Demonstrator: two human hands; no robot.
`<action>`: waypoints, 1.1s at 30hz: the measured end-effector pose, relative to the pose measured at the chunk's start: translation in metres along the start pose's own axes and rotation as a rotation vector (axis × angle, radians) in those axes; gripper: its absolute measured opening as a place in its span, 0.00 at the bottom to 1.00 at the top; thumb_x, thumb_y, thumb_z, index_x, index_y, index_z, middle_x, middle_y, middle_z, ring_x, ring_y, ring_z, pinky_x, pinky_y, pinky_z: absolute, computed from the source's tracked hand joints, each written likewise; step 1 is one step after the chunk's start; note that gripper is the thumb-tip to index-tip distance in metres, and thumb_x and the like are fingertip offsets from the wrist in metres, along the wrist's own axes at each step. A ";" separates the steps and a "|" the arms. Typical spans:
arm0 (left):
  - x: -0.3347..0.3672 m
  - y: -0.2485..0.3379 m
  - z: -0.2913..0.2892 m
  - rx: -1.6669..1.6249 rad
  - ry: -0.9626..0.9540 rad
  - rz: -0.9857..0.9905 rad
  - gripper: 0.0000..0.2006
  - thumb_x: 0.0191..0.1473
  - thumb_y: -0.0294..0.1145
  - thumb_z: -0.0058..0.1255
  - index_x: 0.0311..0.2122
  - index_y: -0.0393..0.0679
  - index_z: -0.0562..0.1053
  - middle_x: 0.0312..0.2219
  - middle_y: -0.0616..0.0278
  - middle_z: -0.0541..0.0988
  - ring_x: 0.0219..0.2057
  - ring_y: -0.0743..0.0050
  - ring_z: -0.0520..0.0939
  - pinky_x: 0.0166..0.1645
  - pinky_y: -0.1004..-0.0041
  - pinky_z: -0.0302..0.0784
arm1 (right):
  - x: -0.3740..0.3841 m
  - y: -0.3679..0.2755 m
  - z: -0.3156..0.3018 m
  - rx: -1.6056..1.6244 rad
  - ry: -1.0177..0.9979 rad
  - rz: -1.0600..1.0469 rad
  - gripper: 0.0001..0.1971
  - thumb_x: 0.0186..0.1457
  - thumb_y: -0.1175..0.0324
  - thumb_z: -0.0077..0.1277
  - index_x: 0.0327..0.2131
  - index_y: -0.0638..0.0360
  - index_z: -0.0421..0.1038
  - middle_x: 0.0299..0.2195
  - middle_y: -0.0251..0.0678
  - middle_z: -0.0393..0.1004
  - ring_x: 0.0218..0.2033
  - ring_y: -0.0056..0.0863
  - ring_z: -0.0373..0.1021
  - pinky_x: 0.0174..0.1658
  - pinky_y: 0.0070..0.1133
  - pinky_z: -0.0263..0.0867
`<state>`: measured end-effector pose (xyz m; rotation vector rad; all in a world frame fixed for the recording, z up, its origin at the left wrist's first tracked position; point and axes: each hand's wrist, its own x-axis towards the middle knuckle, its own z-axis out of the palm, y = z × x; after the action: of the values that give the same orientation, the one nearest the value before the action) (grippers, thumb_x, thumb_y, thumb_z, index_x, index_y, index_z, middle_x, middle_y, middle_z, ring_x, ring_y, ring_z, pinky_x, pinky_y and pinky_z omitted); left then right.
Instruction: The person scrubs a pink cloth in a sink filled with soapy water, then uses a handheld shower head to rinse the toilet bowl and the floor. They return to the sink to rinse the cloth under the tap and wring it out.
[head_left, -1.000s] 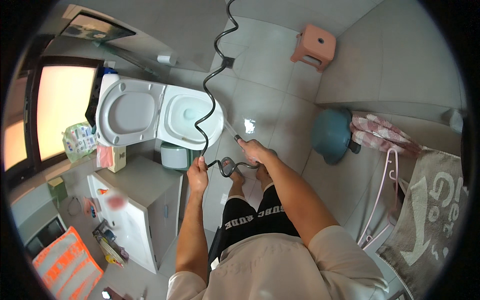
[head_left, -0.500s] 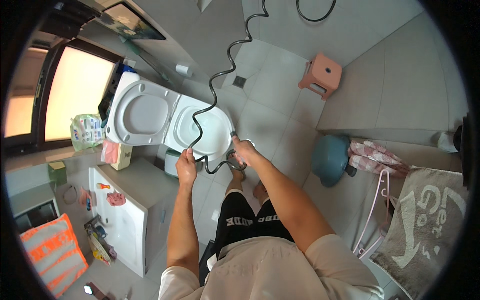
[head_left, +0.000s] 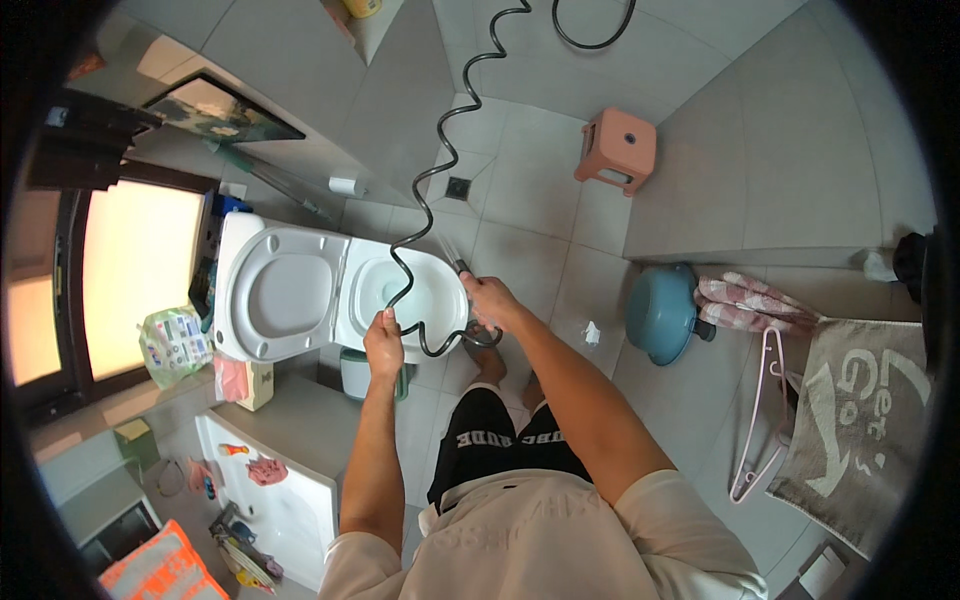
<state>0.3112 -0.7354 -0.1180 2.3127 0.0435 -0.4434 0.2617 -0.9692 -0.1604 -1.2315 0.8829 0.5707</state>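
Note:
My right hand (head_left: pixel 492 300) is closed around the handle of a handheld sprayer (head_left: pixel 461 266), beside the rounded front of a white toilet (head_left: pixel 290 295). Thin pale streaks, apparently a water jet (head_left: pixel 448 246), leave the sprayer's tip toward the floor past the bowl. A dark coiled hose (head_left: pixel 429 212) runs down from the top of the view and crosses over the bowl. My left hand (head_left: pixel 383 345) grips this hose at the bowl's near edge. From there the hose loops across to my right hand. Both the lid and the seat area of the toilet are exposed, with the lid raised.
A pink stool (head_left: pixel 618 150) stands by the far wall, near a floor drain (head_left: pixel 458 188). To the right are a blue-green basin (head_left: pixel 658 315), a pink hanger (head_left: pixel 757 420) and a grey mat (head_left: pixel 850 430). A small white scrap (head_left: pixel 591 332) lies on the floor. At left is a white washbasin (head_left: pixel 300 510).
The pale jet now shows at the sprayer's tip, which points more up and left. My view has shifted, and the white floor scrap is now plainly visible. Both hands keep their holds.

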 end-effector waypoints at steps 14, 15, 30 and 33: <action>0.052 -0.013 0.010 0.033 -0.139 0.090 0.25 0.69 0.48 0.39 0.28 0.36 0.70 0.17 0.56 0.72 0.21 0.65 0.72 0.31 0.64 0.70 | 0.059 0.068 -0.007 -0.169 -0.025 0.150 0.37 0.68 0.45 0.29 0.16 0.66 0.69 0.13 0.44 0.70 0.15 0.41 0.67 0.24 0.38 0.63; 0.053 -0.011 0.012 0.034 -0.150 0.079 0.25 0.68 0.49 0.39 0.27 0.36 0.70 0.17 0.56 0.73 0.21 0.65 0.72 0.31 0.63 0.70 | 0.059 0.071 -0.009 -0.116 0.001 0.153 0.36 0.68 0.46 0.30 0.17 0.67 0.69 0.14 0.44 0.71 0.16 0.41 0.67 0.24 0.37 0.63; 0.029 -0.013 0.108 0.094 -0.257 0.081 0.26 0.68 0.51 0.39 0.26 0.37 0.72 0.16 0.57 0.74 0.20 0.63 0.74 0.30 0.64 0.71 | 0.073 0.097 -0.094 -0.279 0.077 0.257 0.34 0.65 0.43 0.39 0.32 0.75 0.72 0.22 0.52 0.74 0.27 0.42 0.75 0.27 0.37 0.68; 0.027 0.008 0.122 0.083 -0.316 0.012 0.26 0.68 0.51 0.40 0.26 0.37 0.71 0.17 0.55 0.75 0.21 0.58 0.77 0.30 0.61 0.72 | 0.093 0.148 -0.113 -0.452 0.271 0.027 0.33 0.65 0.42 0.40 0.29 0.72 0.71 0.21 0.49 0.73 0.24 0.40 0.74 0.25 0.36 0.67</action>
<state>0.3013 -0.8294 -0.2006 2.2945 -0.1456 -0.8120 0.1676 -1.0464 -0.3289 -1.7377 1.0308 0.6569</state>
